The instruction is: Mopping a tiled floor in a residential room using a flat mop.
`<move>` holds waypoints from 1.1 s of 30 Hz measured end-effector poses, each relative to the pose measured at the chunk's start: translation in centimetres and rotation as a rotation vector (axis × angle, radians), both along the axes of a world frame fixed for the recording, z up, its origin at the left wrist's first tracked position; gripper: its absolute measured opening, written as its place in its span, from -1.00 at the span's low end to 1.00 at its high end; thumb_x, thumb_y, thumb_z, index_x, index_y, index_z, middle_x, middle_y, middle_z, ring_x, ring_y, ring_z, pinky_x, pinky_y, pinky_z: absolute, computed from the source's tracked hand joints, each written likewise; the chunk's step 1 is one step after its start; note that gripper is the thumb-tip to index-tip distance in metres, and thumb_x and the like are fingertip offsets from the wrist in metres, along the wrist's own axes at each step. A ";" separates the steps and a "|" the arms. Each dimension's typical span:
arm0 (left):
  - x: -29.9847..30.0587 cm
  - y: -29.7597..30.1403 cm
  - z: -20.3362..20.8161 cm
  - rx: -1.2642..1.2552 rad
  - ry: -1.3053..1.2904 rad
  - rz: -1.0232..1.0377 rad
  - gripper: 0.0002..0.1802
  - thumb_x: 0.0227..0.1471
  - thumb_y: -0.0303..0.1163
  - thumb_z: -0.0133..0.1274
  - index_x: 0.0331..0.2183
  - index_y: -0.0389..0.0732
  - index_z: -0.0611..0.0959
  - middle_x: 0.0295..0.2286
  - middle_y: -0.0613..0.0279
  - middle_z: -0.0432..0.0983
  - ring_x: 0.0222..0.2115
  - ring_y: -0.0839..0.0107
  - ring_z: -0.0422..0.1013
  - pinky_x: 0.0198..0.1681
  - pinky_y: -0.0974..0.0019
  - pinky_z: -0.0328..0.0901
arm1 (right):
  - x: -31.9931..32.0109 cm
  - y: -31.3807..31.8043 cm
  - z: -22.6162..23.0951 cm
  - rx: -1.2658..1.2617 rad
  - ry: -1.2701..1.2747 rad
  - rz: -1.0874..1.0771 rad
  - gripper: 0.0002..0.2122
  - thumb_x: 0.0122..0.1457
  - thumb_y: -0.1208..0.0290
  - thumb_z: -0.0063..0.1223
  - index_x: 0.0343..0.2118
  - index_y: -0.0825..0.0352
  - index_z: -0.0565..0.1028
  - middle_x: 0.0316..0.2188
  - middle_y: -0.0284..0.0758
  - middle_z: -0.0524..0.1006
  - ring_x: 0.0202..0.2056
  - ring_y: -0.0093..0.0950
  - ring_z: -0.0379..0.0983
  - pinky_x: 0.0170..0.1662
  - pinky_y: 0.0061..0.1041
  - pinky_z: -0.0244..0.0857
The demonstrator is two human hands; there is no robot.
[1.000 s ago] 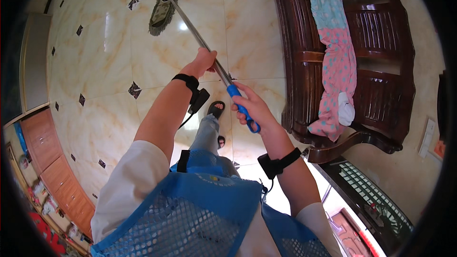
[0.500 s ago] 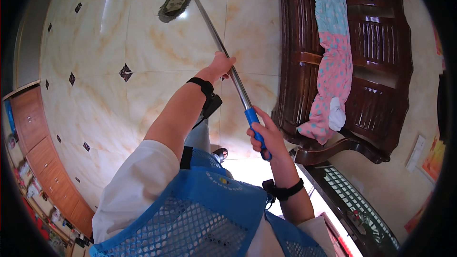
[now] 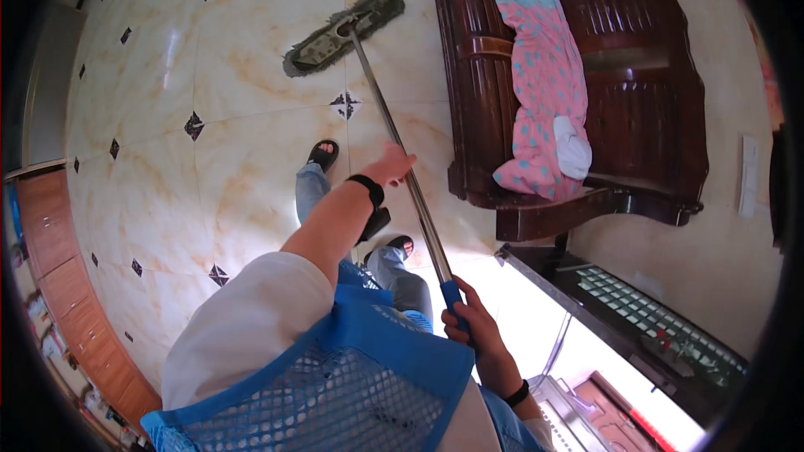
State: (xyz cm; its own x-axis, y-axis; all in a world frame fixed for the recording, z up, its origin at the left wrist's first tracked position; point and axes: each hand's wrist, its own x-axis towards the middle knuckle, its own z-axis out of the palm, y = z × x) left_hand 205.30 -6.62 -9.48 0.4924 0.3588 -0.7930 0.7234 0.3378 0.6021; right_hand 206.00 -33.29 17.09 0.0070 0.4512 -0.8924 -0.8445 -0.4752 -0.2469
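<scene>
Here, the left hand (image 3: 390, 165) holds a mop (image 3: 382, 102) by its silver pole (image 3: 424, 214), the right hand (image 3: 481, 335) its blue handle (image 3: 453, 295); the fuzzy head (image 3: 322, 48) sits on the tile floor (image 3: 268, 0), near the front edge of a brown bench (image 3: 628, 134) with a spotty blanket (image 3: 548, 67)

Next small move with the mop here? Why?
Probably ease the grey-green, fringed flat mop head slightly forward across the cream, veined tiles: it appears to rest on them, more tile lies beyond, and the left hand holds the silver metal pole while the right hand holds its blue handle.
</scene>
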 end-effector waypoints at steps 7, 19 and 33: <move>-2.3 -17.8 -1.0 0.222 -0.052 -0.552 -0.44 -0.05 -0.25 -0.11 -0.11 -0.46 0.20 -0.43 -0.14 0.46 -0.58 0.05 0.45 -0.31 -0.05 0.32 | -2.4 -17.6 1.4 -0.015 -0.154 0.101 -0.55 0.20 0.42 -0.27 0.17 0.14 0.06 -0.56 -0.47 0.34 -0.67 -0.75 0.14 -0.65 -0.80 0.00; -7.9 -24.6 3.3 0.762 -0.196 -1.194 -0.76 -0.11 -0.25 0.02 -0.29 0.07 0.62 -0.06 0.25 0.30 0.12 0.06 -0.05 -0.03 -0.30 0.09 | -10.5 -26.1 4.2 0.049 -0.427 0.302 -0.55 0.23 0.51 -0.26 0.19 0.22 0.02 -0.43 -0.43 0.38 -0.46 -0.71 0.26 -0.35 -0.70 0.19; -16.0 -25.2 4.4 1.147 -0.371 -0.753 -0.81 0.01 -0.31 -0.13 -0.34 -0.09 0.54 -0.20 0.32 0.36 0.03 0.21 0.12 -0.24 0.23 0.39 | -16.4 -22.3 3.7 0.021 -0.359 0.299 -0.52 0.24 0.46 -0.34 0.21 0.16 -0.09 -0.46 -0.33 0.40 -0.46 -0.62 0.29 -0.36 -0.67 0.19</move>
State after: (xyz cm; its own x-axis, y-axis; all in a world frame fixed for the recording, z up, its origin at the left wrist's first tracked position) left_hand 189.31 -31.78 -5.03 0.9631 0.2675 -0.0311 0.2507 -0.8484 0.4662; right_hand 189.64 -55.61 20.77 0.1804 0.4982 -0.8481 -0.5306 -0.6767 -0.5104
